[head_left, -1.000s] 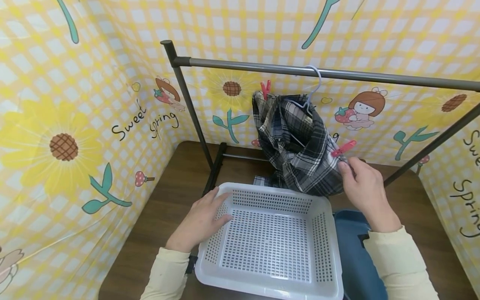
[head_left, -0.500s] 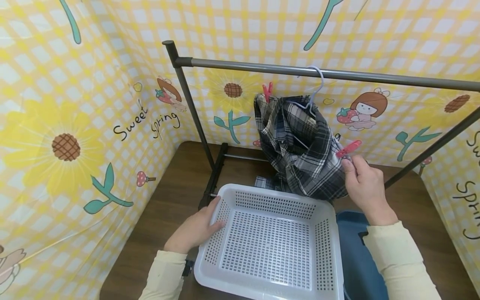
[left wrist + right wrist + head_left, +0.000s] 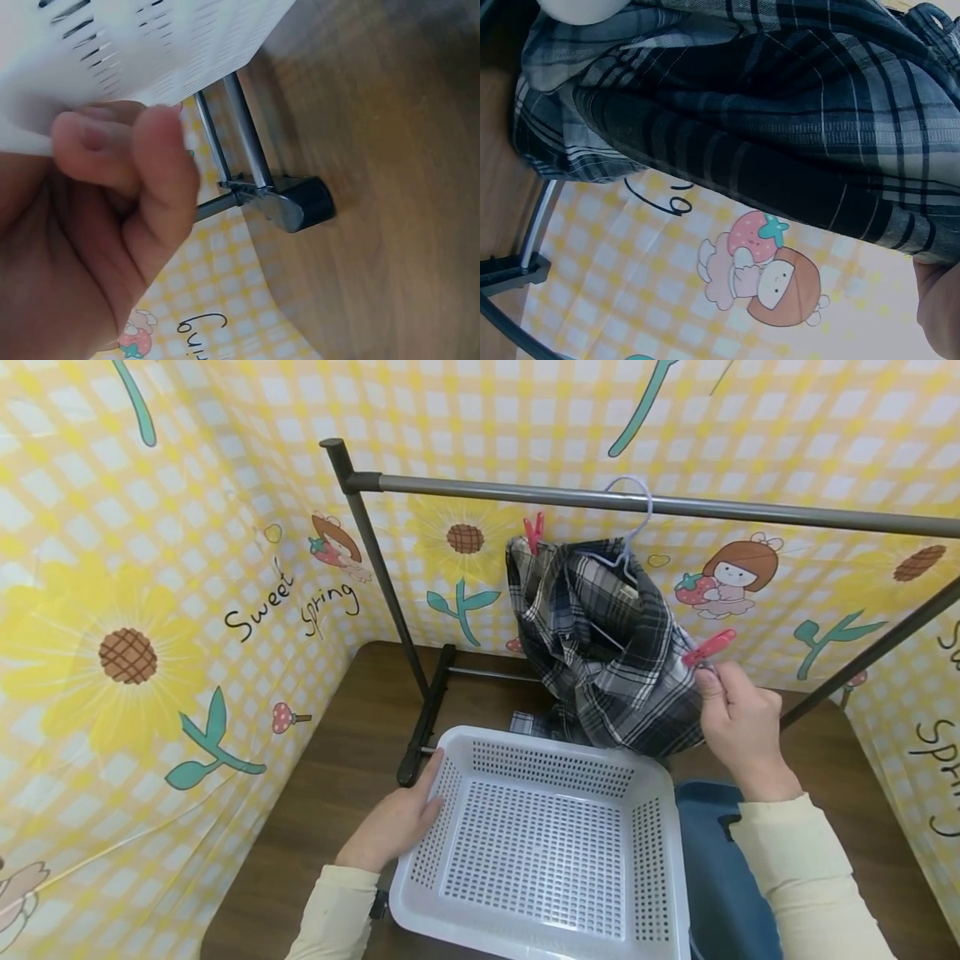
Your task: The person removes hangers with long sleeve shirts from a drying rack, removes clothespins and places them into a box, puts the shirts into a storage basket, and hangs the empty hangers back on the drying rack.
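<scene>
A black-and-grey plaid shirt (image 3: 637,693) hangs from a pale hanger (image 3: 636,531), its collar side facing up. My right hand (image 3: 738,722) pinches the shirt's right edge, just below a pink clothespin (image 3: 708,647). Another pink clothespin (image 3: 534,532) is clipped at the shirt's upper left. In the right wrist view the plaid cloth (image 3: 780,150) spans the top, and part of my hand (image 3: 939,307) shows at the right edge. My left hand (image 3: 390,827) grips the left rim of a white perforated basket (image 3: 536,852). The left wrist view shows its fingers (image 3: 169,165) curled at the basket's edge.
A dark metal garment rack (image 3: 480,491) stands behind the basket, its black foot (image 3: 427,718) on the brown wooden table (image 3: 322,785). A blue bin (image 3: 723,868) sits right of the basket. Yellow checked cloth (image 3: 247,468) covers the walls.
My right hand has moved rightward, drawing the shirt's edge and the clothespin with it; the hanger hook has shifted on the bar. My left hand's fingers have closed round the basket rim.
</scene>
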A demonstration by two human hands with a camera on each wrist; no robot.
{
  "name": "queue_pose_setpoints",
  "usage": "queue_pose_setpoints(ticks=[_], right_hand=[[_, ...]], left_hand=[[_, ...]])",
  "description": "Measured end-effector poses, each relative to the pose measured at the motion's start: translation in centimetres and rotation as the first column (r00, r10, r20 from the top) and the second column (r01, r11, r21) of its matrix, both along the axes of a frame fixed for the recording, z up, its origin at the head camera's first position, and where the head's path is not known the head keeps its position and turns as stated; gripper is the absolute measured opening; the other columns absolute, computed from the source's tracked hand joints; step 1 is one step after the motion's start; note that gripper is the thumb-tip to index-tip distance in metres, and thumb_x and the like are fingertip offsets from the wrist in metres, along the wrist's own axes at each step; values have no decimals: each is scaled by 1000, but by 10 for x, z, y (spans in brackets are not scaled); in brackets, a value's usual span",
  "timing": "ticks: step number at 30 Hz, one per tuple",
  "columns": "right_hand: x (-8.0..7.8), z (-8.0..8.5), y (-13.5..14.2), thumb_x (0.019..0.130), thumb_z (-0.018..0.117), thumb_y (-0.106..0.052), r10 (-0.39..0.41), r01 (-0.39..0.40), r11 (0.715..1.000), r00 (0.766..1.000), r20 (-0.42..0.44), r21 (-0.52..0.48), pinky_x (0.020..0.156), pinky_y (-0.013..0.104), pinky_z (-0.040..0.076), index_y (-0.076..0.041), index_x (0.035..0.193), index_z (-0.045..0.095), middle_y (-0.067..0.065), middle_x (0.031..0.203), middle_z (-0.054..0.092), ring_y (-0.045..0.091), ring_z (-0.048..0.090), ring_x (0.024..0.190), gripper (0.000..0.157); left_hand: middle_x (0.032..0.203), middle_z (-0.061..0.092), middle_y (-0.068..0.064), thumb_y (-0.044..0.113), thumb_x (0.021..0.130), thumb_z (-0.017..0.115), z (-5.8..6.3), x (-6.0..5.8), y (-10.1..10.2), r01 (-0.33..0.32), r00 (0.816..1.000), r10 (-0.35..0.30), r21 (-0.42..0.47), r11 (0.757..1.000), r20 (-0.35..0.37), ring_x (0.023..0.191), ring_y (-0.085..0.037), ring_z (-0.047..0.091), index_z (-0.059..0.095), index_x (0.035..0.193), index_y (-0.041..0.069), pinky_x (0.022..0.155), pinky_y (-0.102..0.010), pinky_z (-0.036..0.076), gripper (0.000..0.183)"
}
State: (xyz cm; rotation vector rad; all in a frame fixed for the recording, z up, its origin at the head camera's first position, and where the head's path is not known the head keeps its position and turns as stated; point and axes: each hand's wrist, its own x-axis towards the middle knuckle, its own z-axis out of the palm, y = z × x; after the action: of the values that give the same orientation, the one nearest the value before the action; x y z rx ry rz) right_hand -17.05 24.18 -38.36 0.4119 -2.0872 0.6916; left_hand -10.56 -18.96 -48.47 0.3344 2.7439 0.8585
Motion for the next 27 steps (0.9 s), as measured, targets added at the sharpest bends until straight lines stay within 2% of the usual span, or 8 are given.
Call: queue_pose_setpoints(ticks=[4, 7, 15, 22, 27], right_hand=[[0, 6, 3, 104, 53, -43, -4, 3, 1000, 999, -43, -27, 44, 29, 28, 2, 81, 58, 8, 59, 43, 15, 34, 48, 51], [1, 13, 7, 104, 50, -50, 5, -7, 1000, 997, -74, -21, 44, 27, 29, 3, 82, 61, 10, 60, 47, 16, 35, 49, 59], [6, 28, 12, 103, 50, -53, 9, -8, 1000, 991, -136, 14, 43, 28, 34, 3, 81, 63, 10, 59, 50, 19, 37, 43, 61], [12, 38, 8, 100, 52, -57, 51, -55, 998, 982, -182, -18, 40, 25, 24, 1, 70, 55, 5, 53, 39, 13, 29, 42, 65], [17, 46, 4, 100, 52, -56, 89, -90, 996, 975, -202, 7, 39, 26, 27, 3, 71, 58, 7, 51, 41, 17, 30, 39, 66]], left_hand=[[87, 66, -9, 19, 107, 52, -2, -1, 0, 4, 1000, -5, -4, 1000, -14, 56, -7, 60, 7, 163, 22, 51, -27, 51, 72], [86, 65, -8, 20, 107, 51, -2, -2, 0, -3, 1000, 3, 0, 1000, 2, 56, -7, 61, 6, 163, 24, 51, -27, 51, 73], [87, 65, -10, 20, 107, 52, -4, -4, 1, -3, 1000, 3, 3, 1000, -6, 55, -7, 60, 7, 164, 25, 50, -28, 51, 73], [85, 64, -8, 20, 107, 51, -5, -6, 2, -11, 1000, 10, 15, 1000, 14, 55, -7, 60, 5, 163, 26, 49, -27, 51, 73], [82, 64, -6, 22, 108, 50, -6, -6, 3, -14, 1000, 13, 22, 1000, 17, 54, -7, 60, 3, 163, 27, 48, -26, 50, 73]])
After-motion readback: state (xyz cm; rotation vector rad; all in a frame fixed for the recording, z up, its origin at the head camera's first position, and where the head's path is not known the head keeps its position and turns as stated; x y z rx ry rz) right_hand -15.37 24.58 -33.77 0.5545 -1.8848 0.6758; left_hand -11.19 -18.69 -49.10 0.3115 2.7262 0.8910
